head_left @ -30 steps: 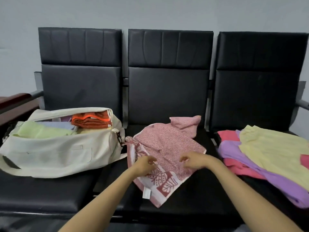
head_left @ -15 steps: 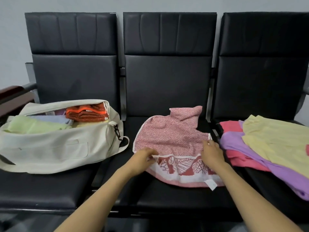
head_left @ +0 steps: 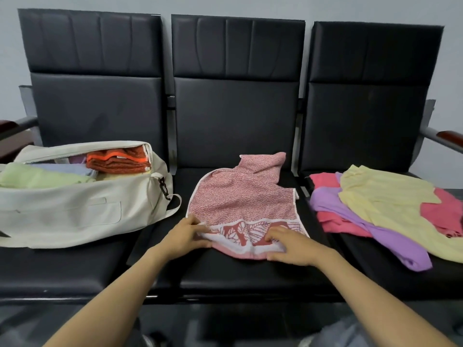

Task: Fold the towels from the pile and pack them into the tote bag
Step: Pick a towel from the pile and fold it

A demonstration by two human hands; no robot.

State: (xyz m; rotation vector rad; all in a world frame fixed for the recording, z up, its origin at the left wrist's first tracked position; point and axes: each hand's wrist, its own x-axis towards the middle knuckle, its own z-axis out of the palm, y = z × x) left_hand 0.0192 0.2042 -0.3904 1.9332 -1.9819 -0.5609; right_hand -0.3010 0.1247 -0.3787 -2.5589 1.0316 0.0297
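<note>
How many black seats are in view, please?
3: the left seat holds the tote bag, the middle seat the pink patterned towel, the right seat the towel pile.

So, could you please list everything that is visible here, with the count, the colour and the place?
padded seats: three, black, in a row against the grey wall
fabric tote bag: one, cream, open, on the left seat
folded orange towel: one, orange, in the bag, right end
folded green towel: one, pale green, in the bag, left end
folded blue towel: one, pale blue, in the bag, between those two
speckled towel with leaf border: one, pink and white, spread on the middle seat
yellow towel: one, top of the pile, right seat
purple towel: one, under the yellow
coral towel: coral pink, count unclear, bottom of the pile
left hand: grips the speckled towel's near left corner
right hand: fingers curled on its near edge
</note>
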